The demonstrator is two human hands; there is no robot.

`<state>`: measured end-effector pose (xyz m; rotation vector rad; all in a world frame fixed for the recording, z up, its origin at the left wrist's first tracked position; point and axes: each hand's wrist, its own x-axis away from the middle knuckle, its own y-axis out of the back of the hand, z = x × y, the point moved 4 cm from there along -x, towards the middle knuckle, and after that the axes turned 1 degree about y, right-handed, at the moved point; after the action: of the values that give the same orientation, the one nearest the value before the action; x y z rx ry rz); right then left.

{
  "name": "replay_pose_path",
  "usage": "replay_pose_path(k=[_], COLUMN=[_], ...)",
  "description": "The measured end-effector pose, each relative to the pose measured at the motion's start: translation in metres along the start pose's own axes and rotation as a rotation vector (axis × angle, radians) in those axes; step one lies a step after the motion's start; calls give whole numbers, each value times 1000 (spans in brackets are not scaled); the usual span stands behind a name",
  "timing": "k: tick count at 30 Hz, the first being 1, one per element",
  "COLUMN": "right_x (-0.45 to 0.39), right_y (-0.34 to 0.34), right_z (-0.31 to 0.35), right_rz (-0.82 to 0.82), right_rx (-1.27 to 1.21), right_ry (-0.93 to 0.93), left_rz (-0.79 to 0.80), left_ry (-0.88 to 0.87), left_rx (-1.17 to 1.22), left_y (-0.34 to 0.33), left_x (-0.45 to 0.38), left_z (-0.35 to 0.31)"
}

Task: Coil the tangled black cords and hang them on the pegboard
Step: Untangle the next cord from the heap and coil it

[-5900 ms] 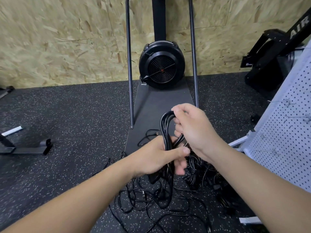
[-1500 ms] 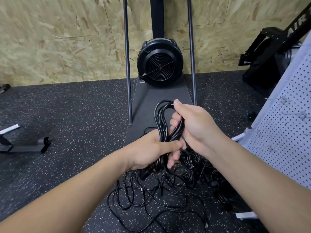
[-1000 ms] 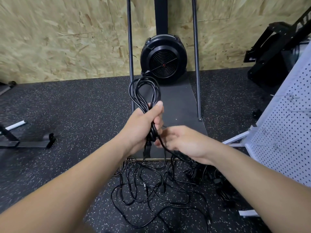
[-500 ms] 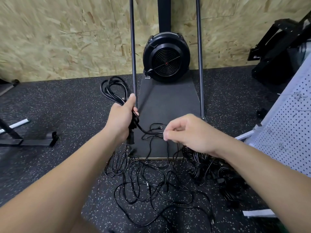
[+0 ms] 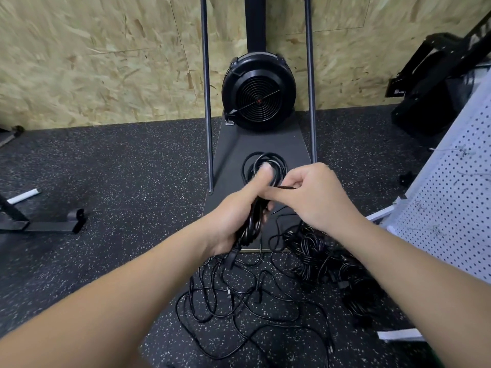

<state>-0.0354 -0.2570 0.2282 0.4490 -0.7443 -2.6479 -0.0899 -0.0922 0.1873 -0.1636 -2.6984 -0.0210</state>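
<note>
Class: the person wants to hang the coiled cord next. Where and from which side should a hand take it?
Grip the coiled cord at its bunched waist, from the side, where the left hand holds it. The strands gather tightly there, leaving the top loop free for a peg.

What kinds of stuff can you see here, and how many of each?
Hands: 2, left hand, right hand
Coiled cord bundle in hand: 1
Loose cord tangle on floor: 1
Pegboard: 1
Fan wheel: 1
Total: 6
</note>
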Motion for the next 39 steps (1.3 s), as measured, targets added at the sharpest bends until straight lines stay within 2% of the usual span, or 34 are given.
replay_pose_path(k=[3,5,11,14,17,21,23,25,28,31,36,39], right_x=[-3,-3,-6,-4,-2,-8,-10,-11,-13,-12,0,0], right_y=[4,5,7,-6,-17,-4,6,8,-6,-14,-6,-6], right_z=[-8,-9,-20,-35,-44,-29,-14,-6,0,-4,9,11], right_rz=[-63,-57,115,228,301,111,-39,-122,-116,-135,-202,-213], right_rx=[81,111,-74,9,53,-36,-109,-238,-421,-501,-222,-337], right_ry=[-35,-27,-34,-71,-120,-120,-24,18,-33,-95,-119,-138], left_rz=[145,161,-58,-71,-107,-213,-223,-185,-94,10,70,120], left_ry=[-55,-45,-85,-150,-188,-206,-231,-245,-263,-303,-292,-241], left_rx=[-116,-151,-164,2,42,-50,-148,-195,-233,-265,-266,-281], left_y=[-9,-5,14,26,33,45,46,38,13,-12,-21,-25], left_x=[4,3,1,0,-1,-1,-1,0,2,4,3,6], left_z=[-3,1,-2,-6,-9,-10,-9,-7,-3,2,6,7])
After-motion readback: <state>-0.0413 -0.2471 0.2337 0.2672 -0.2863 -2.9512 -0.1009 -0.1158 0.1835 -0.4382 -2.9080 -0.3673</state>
